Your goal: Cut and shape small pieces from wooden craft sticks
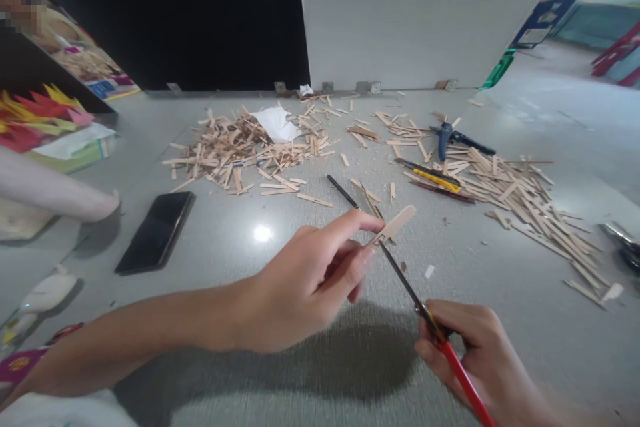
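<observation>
My left hand (305,280) pinches a short wooden craft stick (397,221) between thumb and fingers. The stick has one rounded end and a small notch near my fingertips. In my right hand (475,353) are red-handled scissors (463,377), seen nearly edge-on. Their thin dark tip touches or lies just by the stick near the notch; the exact contact is too small to tell. Behind my left fingers, a slim dark rod-like tool (342,191) lies on the table, partly hidden. Several cut sticks (393,191) are scattered close by.
A heap of stick scraps (225,147) with white paper (277,124) lies at the back left. On the right are more strips (530,200), a yellow cutter (435,178) and a dark hand tool (460,140). A phone (156,232) and another person's arm (55,183) are left.
</observation>
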Available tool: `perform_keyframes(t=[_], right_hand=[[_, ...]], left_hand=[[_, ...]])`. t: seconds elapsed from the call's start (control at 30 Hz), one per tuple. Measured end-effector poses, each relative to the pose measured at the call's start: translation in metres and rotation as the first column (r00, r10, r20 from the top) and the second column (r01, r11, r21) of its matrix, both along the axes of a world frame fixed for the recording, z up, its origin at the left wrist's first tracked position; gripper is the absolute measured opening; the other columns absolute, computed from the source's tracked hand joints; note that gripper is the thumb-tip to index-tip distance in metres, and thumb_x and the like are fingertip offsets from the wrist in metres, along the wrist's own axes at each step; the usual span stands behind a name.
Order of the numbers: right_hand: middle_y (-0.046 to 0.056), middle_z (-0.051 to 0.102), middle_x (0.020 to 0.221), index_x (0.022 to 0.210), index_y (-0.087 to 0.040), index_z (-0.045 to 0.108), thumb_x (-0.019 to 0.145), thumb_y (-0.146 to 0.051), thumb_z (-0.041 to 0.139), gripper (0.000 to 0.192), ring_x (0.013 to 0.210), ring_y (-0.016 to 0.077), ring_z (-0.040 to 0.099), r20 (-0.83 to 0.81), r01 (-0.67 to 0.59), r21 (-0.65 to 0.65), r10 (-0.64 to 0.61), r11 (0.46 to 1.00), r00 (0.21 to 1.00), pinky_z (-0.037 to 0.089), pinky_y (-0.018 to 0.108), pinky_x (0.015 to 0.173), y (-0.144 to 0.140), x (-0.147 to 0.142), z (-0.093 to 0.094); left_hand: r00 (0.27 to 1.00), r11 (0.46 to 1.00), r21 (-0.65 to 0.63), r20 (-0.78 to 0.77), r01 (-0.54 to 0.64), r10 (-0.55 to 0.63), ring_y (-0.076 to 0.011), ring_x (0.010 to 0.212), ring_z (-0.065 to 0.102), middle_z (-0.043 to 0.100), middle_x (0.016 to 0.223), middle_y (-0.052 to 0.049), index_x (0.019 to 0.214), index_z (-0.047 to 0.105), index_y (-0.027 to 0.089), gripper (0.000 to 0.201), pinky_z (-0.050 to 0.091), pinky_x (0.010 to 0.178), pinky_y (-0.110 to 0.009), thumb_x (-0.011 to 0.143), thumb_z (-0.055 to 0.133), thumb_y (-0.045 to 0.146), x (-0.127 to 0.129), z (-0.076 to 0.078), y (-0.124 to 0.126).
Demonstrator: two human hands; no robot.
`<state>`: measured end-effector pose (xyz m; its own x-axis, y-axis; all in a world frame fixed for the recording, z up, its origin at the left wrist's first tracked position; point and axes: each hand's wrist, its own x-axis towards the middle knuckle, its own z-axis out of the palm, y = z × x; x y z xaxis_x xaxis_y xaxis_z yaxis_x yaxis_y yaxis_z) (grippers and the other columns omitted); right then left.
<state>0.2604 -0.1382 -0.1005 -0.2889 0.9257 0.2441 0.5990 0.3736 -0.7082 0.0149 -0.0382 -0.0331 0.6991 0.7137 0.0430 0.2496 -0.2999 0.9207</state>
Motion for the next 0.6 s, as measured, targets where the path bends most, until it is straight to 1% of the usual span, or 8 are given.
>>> perform_keyframes(t=[0.13,0.2,0.4,0.5,0.6], right_hand=[[-0.008,0.032,0.059,0.066,-0.024,0.034,0.104,-0.038,0.062,0.05,0.051,0.0093,0.027,0.005,0.02,0.025,-0.02,0.999,1.0,0.027,0.022,0.045,0.0007,0.0001,-0.0014],[-0.008,0.033,0.059,0.066,-0.024,0.034,0.103,-0.037,0.062,0.048,0.051,0.0095,0.027,0.012,0.023,0.011,-0.023,1.0,1.0,0.028,0.022,0.046,0.0012,0.0008,-0.0018],[-0.006,0.041,0.058,0.065,-0.024,0.04,0.103,-0.042,0.058,0.046,0.053,0.0111,0.034,0.023,0.021,-0.15,-0.018,0.988,1.0,0.03,0.024,0.048,0.0024,0.0024,-0.0043],[-0.006,0.039,0.058,0.065,-0.024,0.038,0.102,-0.043,0.057,0.045,0.054,0.0116,0.034,0.026,0.032,-0.174,-0.028,0.984,0.999,0.03,0.025,0.049,0.0024,0.0017,-0.0054],[-0.006,0.033,0.061,0.067,-0.025,0.033,0.101,-0.04,0.055,0.043,0.055,0.0118,0.031,0.021,0.037,-0.164,-0.034,0.986,0.999,0.03,0.025,0.05,0.0021,0.0001,-0.0051]], left_hand=[[1.0,0.999,0.051,-0.009,-0.004,0.005,-0.0104,0.054,0.054,0.061,0.064,0.008,0.128,0.056,0.022,0.021,0.045,0.055,-0.018,0.112,0.044,0.03,-0.0006,-0.0008,0.0009],[1.0,0.996,0.089,-0.016,-0.003,0.005,-0.0102,0.053,0.053,0.06,0.063,0.008,0.127,0.057,0.022,0.02,0.044,0.055,-0.018,0.112,0.045,0.03,-0.0009,-0.0016,0.001],[0.998,0.991,0.132,-0.041,-0.033,0.039,-0.0103,0.052,0.053,0.06,0.061,0.008,0.126,0.058,0.021,0.021,0.043,0.055,-0.018,0.111,0.045,0.029,0.0001,-0.0043,0.0015],[0.998,0.985,0.167,-0.048,-0.038,0.046,-0.0101,0.051,0.05,0.06,0.061,0.008,0.126,0.058,0.02,0.022,0.04,0.054,-0.019,0.111,0.045,0.03,0.0003,-0.0049,0.0018],[0.998,0.984,0.177,-0.043,-0.038,0.046,-0.0099,0.05,0.049,0.059,0.06,0.009,0.126,0.057,0.02,0.022,0.039,0.053,-0.019,0.11,0.045,0.03,0.0005,-0.0055,0.0022]])
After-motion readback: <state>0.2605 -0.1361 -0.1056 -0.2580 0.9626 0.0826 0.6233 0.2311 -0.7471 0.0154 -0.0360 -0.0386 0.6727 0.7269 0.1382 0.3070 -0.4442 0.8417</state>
